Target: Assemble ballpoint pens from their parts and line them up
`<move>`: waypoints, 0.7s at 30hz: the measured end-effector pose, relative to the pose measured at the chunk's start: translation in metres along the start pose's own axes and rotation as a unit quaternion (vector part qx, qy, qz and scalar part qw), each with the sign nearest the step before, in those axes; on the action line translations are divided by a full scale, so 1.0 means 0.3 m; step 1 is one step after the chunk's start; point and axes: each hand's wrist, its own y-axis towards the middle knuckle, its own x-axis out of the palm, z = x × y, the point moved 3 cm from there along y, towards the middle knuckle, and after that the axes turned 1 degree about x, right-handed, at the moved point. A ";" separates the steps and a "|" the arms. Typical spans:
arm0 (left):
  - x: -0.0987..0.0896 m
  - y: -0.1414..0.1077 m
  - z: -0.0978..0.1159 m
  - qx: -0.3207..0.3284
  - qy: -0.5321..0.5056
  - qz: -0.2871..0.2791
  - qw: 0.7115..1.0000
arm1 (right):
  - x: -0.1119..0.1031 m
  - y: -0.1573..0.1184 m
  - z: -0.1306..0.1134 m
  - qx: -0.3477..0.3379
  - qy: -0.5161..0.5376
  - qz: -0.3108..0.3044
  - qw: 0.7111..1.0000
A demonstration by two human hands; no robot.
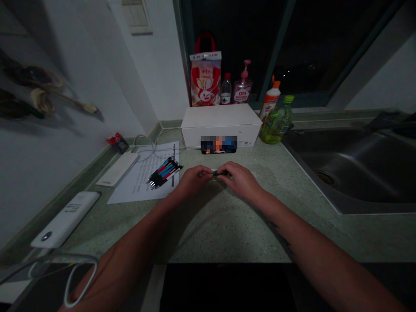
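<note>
My left hand [194,182] and my right hand [241,181] meet over the green speckled countertop [227,229], fingertips close together. Both pinch a small dark object [219,173], probably part of a pen, with a thin pale piece showing at its left end. The fingers hide most of it. To the left of my left hand, a bundle of black pens with red and blue bands [164,173] lies on a sheet of printed paper [130,190].
A white box [221,121] stands at the back with a blurred phone [219,144] against it. White cables, a white power bank [65,219] and a pale flat case [117,169] lie left. Bottles stand behind. A steel sink [347,169] is right.
</note>
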 end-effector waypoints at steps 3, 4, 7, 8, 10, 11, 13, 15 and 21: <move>0.005 -0.001 -0.004 -0.002 -0.027 -0.002 1.000 | -0.001 -0.001 -0.004 -0.005 0.013 0.004 1.000; 0.008 -0.001 -0.006 -0.005 -0.037 -0.003 0.999 | -0.001 -0.001 -0.003 -0.001 0.020 0.006 1.000; 0.018 -0.001 -0.008 -0.005 -0.057 0.003 0.998 | 0.006 0.000 0.005 0.027 0.051 0.003 0.998; 0.020 -0.002 -0.007 -0.002 -0.061 0.006 0.998 | 0.010 0.001 0.009 0.041 0.066 -0.001 0.997; 0.024 -0.004 -0.005 0.004 -0.069 0.011 0.998 | 0.020 0.002 0.018 0.063 0.101 -0.008 0.993; 0.025 -0.005 -0.004 0.005 -0.074 0.014 0.997 | 0.025 0.002 0.022 0.069 0.120 -0.009 0.990; 0.023 -0.006 -0.002 0.003 -0.084 0.023 0.996 | 0.032 0.002 0.027 0.071 0.157 -0.004 0.985; 0.021 -0.005 -0.002 0.005 -0.082 0.025 0.996 | 0.034 0.002 0.029 0.066 0.175 0.001 0.982; 0.023 0.001 -0.016 0.006 -0.073 0.029 0.997 | 0.027 0.005 0.034 0.076 0.148 -0.012 0.986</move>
